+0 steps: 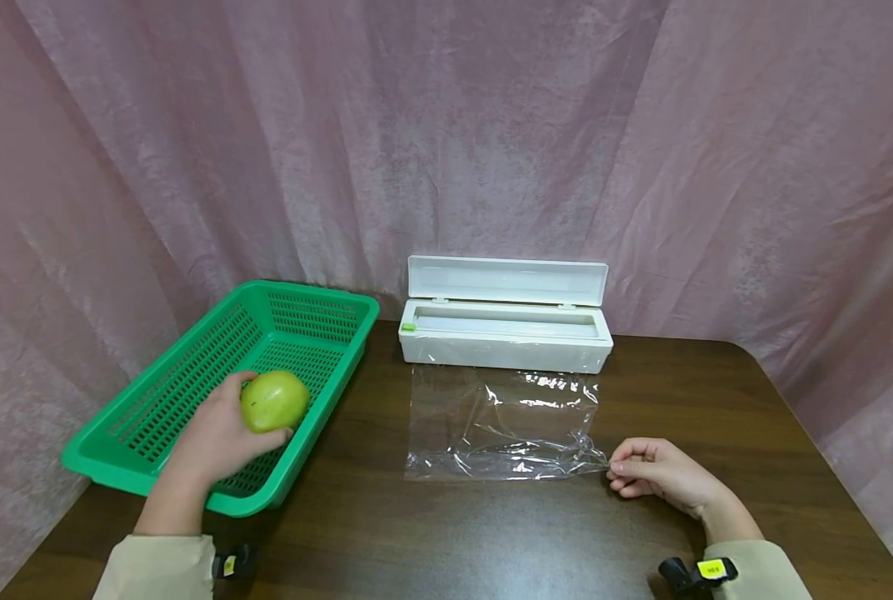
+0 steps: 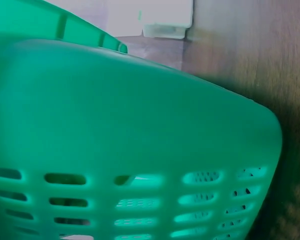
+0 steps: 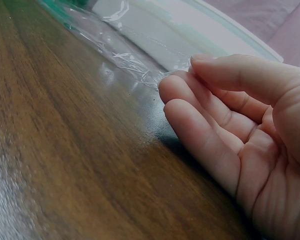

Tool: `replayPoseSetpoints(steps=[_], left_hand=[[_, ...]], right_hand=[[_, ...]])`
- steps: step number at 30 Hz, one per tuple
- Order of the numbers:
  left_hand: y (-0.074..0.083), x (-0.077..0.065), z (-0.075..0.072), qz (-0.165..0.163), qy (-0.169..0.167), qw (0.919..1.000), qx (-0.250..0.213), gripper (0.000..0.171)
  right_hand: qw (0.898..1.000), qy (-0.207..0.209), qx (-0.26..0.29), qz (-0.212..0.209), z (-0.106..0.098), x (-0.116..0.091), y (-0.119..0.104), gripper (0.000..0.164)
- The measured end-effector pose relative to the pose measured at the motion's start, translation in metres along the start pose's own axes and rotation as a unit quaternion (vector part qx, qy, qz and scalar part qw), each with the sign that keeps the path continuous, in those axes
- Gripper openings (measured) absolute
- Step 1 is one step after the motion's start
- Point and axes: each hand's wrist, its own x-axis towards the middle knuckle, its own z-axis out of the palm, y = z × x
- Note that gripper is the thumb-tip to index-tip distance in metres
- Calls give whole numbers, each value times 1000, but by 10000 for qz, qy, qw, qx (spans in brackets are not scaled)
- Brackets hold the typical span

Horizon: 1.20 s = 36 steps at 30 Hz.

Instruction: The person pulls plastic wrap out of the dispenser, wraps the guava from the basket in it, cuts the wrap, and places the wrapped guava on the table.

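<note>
In the head view my left hand [image 1: 217, 433] grips a yellow-green fruit [image 1: 274, 402], round and smooth, over the green plastic basket [image 1: 87, 454]. The left wrist view is mostly filled by the wall of that basket [image 2: 140, 110], which hides the hand there. My right hand [image 1: 660, 477] pinches the corner of a sheet of clear plastic wrap [image 1: 491, 425] between thumb and fingertips. From a white dispenser box [image 1: 506, 350] with its lid up, the wrap runs down onto the table. The right wrist view shows the right hand [image 3: 230, 120] close up, its lower fingers loosely bent.
A dark brown wooden table [image 1: 431, 542] lies under everything, its right edge slanting away. Pink curtains [image 1: 491, 125] hang right behind the box and basket. A small green piece [image 1: 409, 327] sits at the box's left end.
</note>
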Motion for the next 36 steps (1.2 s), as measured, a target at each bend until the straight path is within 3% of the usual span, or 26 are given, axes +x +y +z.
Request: replayPoseSetpoints(steps=[14, 36], left_hand=[[1, -1, -6, 28, 344, 9992, -183, 100], [15, -5, -13, -34, 758, 9959, -487, 96]], right_hand=[[10000, 14, 17, -20, 1, 1, -2, 13], [10000, -15, 94, -28, 1, 0, -1, 12]])
